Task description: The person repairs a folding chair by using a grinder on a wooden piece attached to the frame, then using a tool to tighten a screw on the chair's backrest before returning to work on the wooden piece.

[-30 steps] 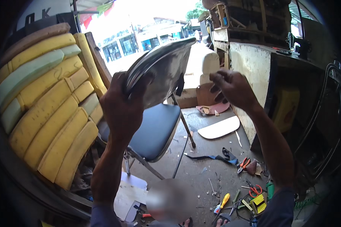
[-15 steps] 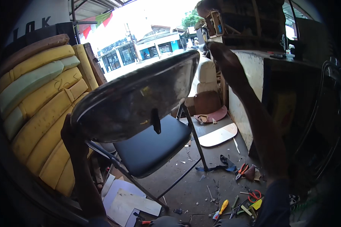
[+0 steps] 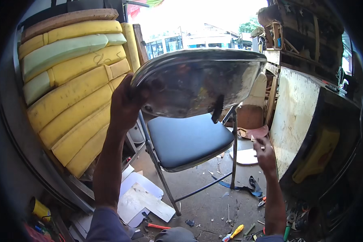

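A folding chair with a black padded seat [image 3: 189, 139] and dark metal legs stands in front of me. Its backrest [image 3: 181, 86] shows me a scuffed, shiny dark surface, with a black strip hanging from the lower edge. My left hand [image 3: 127, 101] is wrapped round the left end of this backrest; its fingertips are partly hidden. Off to the right of the chair, my right hand [image 3: 265, 155] is in the air, away from the backrest. Its fingers are loosely bent and a little apart, slightly blurred, and I see nothing held in them.
Yellow and green foam pads [image 3: 76, 97] are stacked at the left. A white-sided cabinet [image 3: 294, 117] stands at the right. Cut board pieces [image 3: 147, 201], a red-handled tool [image 3: 157, 226], a yellow screwdriver [image 3: 236, 232], pliers [image 3: 262, 201] and a dark strap [image 3: 254, 185] lie on the floor.
My right hand has let go of the backrest's upper right corner and dropped down beside the chair. The left hand keeps its hold, and the backrest is now more level. My view has shifted.
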### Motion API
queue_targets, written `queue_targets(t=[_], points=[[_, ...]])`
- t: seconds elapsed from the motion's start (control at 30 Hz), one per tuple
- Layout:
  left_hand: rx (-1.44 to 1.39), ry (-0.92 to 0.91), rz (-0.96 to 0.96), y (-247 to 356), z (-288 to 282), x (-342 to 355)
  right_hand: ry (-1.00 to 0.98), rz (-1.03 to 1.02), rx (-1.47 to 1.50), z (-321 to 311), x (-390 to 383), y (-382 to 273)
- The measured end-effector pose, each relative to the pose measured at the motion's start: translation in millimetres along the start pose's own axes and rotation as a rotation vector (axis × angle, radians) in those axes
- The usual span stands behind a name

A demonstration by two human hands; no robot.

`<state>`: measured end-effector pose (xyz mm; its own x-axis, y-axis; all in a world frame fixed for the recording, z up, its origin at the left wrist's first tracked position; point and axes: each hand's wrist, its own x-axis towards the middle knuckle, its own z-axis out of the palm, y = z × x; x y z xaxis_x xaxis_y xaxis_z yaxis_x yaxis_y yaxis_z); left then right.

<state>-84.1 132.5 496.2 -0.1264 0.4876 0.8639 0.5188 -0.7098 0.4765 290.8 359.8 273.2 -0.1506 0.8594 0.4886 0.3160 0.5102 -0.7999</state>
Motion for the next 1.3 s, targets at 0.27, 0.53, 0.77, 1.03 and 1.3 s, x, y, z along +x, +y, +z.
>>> queue_targets(t=[0.27,0.53,0.77,1.03,1.3], points=[[0.068,-0.016,0.009,-4.8,85.5,52.3,-0.364,0.414,0.061,-19.9,-70.1,34.8],[0.24,-0.007,0.016,-31.9,189.1,54.3,-0.261,0.618,0.169,-73.2,-201.5,92.6],[0.258,-0.142,-0.157,-11.1,185.6,61.9,-0.067,1.02,0.215,-77.4,-409.5,134.1],[0.293,-0.121,-0.169,-18.8,180.7,55.7,-0.328,0.972,0.17,-26.1,-417.5,85.0],[0.245,-0.186,-0.115,-77.3,131.4,83.1,-0.312,0.805,0.031,-13.5,-383.3,98.2]])
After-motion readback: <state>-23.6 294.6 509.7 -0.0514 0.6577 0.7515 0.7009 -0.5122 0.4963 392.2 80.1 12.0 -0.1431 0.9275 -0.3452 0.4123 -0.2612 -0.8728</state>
